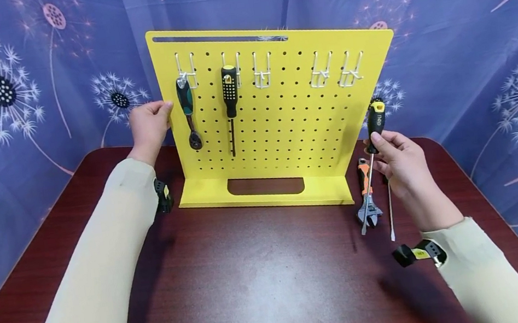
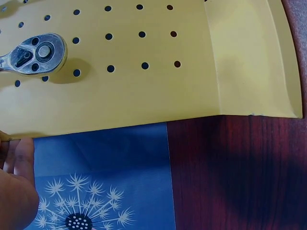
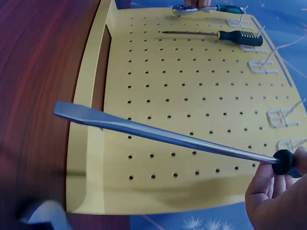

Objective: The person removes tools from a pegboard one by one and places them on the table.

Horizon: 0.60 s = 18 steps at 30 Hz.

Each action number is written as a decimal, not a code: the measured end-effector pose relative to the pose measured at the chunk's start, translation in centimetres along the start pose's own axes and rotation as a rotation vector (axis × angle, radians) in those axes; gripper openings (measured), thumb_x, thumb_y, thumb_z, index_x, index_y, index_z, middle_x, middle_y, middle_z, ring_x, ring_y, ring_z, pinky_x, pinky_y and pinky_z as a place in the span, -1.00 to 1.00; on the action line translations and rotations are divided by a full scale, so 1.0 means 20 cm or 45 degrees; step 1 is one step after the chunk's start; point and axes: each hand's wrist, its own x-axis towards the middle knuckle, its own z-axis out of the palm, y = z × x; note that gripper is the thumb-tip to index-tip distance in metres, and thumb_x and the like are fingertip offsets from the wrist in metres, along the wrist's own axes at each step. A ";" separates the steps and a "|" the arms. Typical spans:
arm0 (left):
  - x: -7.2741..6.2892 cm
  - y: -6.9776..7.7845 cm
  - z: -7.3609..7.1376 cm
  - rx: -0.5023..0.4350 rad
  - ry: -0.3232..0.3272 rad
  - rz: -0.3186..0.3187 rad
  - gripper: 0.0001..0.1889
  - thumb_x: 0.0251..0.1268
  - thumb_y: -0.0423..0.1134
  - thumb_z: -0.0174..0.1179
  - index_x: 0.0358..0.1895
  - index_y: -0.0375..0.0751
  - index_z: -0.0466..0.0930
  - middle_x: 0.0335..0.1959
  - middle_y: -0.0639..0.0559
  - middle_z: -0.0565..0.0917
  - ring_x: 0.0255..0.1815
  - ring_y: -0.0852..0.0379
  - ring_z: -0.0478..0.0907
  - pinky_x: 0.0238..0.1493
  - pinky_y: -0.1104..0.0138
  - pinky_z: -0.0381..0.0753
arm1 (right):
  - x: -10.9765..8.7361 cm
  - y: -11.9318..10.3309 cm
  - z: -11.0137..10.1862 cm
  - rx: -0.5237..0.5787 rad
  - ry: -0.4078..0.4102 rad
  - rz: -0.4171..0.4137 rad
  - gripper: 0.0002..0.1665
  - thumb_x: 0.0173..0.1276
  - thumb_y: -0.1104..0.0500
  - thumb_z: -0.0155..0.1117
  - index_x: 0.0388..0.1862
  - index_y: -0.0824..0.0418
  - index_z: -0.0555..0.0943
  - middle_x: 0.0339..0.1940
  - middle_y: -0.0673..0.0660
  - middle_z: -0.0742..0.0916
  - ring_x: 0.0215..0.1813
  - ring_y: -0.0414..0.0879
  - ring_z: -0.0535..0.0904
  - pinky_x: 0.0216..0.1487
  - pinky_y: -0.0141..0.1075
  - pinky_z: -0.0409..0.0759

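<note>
My left hand (image 1: 149,126) pinches the left edge of a yellow pegboard (image 1: 203,191) that stands upright on the table. My right hand (image 1: 406,168) holds a flat-blade screwdriver (image 1: 376,120) by its black and yellow handle, off the board's right edge. Its handle points up and its blade slants down; in the right wrist view the steel shaft (image 3: 168,135) crosses in front of the board. A ratchet wrench (image 1: 185,97) with a green and black handle hangs at the board's left. Beside it hangs another screwdriver (image 1: 230,96), handle up.
White wire hooks (image 1: 263,78) line the board's upper part, two more at the right. On the dark red table (image 1: 266,282), right of the board, lie an adjustable wrench (image 1: 364,175) with an orange handle and another screwdriver (image 1: 391,214). A blue dandelion-print cloth (image 1: 76,60) hangs behind.
</note>
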 end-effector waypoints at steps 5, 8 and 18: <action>0.00 0.00 0.00 0.013 -0.001 -0.009 -0.65 0.52 -0.12 0.19 0.11 -0.31 0.73 -0.51 0.28 0.52 -0.33 0.33 0.47 -0.09 0.47 0.62 | 0.00 0.00 -0.07 0.032 0.011 0.028 -0.93 0.46 0.12 0.33 -0.26 0.04 0.69 -0.37 -0.10 0.81 -0.33 -0.26 0.65 -0.36 -0.48 0.65; 0.00 0.00 0.00 0.023 -0.002 -0.018 -0.65 0.52 -0.11 0.20 0.12 -0.29 0.73 -0.47 0.28 0.55 -0.30 0.34 0.48 -0.03 0.44 0.66 | 0.01 0.00 -0.11 0.066 0.025 0.043 -0.94 0.42 0.13 0.38 -0.30 0.05 0.70 -0.38 -0.08 0.81 -0.35 -0.26 0.65 -0.41 -0.47 0.62; 0.00 0.00 0.00 0.010 -0.001 -0.013 -0.66 0.53 -0.14 0.19 0.11 -0.32 0.73 -0.51 0.30 0.52 -0.37 0.37 0.46 -0.21 0.56 0.55 | 0.07 0.02 -0.25 0.024 0.155 0.111 -0.86 0.41 0.14 0.39 -0.40 0.03 0.73 -0.49 -0.10 0.81 -0.52 -0.27 0.60 -0.47 -0.45 0.58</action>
